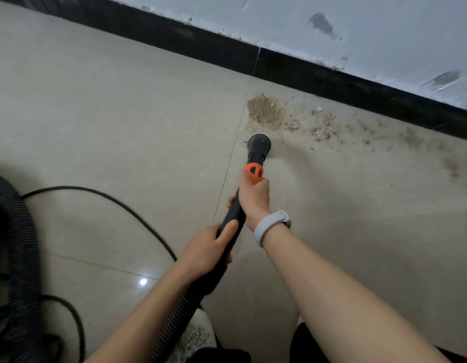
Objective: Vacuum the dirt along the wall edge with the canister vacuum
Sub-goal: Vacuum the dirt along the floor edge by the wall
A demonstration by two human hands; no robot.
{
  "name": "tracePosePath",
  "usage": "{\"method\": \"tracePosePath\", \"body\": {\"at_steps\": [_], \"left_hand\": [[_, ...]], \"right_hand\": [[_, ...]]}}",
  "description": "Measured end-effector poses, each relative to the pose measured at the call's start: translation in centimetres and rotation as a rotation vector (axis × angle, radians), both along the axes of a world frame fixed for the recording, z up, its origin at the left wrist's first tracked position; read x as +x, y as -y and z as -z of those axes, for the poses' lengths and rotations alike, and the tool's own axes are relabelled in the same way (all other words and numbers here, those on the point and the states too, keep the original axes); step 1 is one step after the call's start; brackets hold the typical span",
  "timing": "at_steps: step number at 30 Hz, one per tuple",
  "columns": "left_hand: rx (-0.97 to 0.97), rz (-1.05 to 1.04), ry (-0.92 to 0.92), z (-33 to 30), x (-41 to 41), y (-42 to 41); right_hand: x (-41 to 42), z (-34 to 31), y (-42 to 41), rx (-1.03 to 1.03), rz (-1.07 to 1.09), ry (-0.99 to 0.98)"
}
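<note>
I have both hands on the vacuum wand (233,213), and the split grip makes sense for steering. My right hand (253,196) wraps the wand high up, fingers curled just behind the orange collar (254,173), so it can aim the tip; my left hand (210,248) is curled round the black tube lower down, near where the ribbed hose (174,318) begins, which I judge takes the hose's drag off the front hand. The round black nozzle (259,144) points toward 12 o'clock and sits at the near edge of the dirt (269,112); whether it touches the floor (122,113) I cannot tell. The thickest brown heap lies just beyond the nozzle at 12 o'clock, close against the black baseboard (227,51), and a thinner trail of crumbs runs off toward 3 o'clock along that wall edge. So most of the dirt is not yet picked up, and the nozzle stands at the left end of the strip, a sensible place to start a sweep rightward. The hose loops back to 8 o'clock beside a black power cord (109,197) lying slack on the tiles, both well apart from the dirt. A pale band (270,226) circles my right wrist.
</note>
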State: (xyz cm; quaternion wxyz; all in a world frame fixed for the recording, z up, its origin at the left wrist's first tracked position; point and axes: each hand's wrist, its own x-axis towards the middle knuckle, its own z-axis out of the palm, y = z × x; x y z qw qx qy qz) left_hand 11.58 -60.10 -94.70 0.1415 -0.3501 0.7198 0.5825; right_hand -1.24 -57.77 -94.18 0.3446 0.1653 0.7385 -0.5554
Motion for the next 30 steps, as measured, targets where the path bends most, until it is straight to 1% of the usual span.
{"method": "tracePosePath", "body": {"at_steps": [6,9,16,22,26,30], "left_hand": [[-0.161,-0.203,0.018,0.5,-0.1,2.2],[-0.165,-0.243,-0.010,0.7,-1.3,2.6],[-0.140,-0.033,-0.031,0.6,-3.4,0.7],[-0.120,0.091,-0.039,0.6,-6.3,-0.9],[-0.112,0.193,-0.036,0.6,-7.9,-1.9],[-0.150,0.264,-0.041,0.6,-9.2,-2.3]], "right_hand": [[0.1,-0.8,5.1,0.096,-0.209,-0.070],[-0.8,-1.0,6.0,0.121,-0.238,-0.086],[-3.2,-0.6,1.5,0.173,-0.089,-0.047],[-6.0,-0.5,-1.9,0.204,0.019,-0.046],[-7.5,-0.4,-3.9,0.192,0.103,-0.002],[-8.6,-0.3,-5.2,0.141,0.193,0.041]]}}
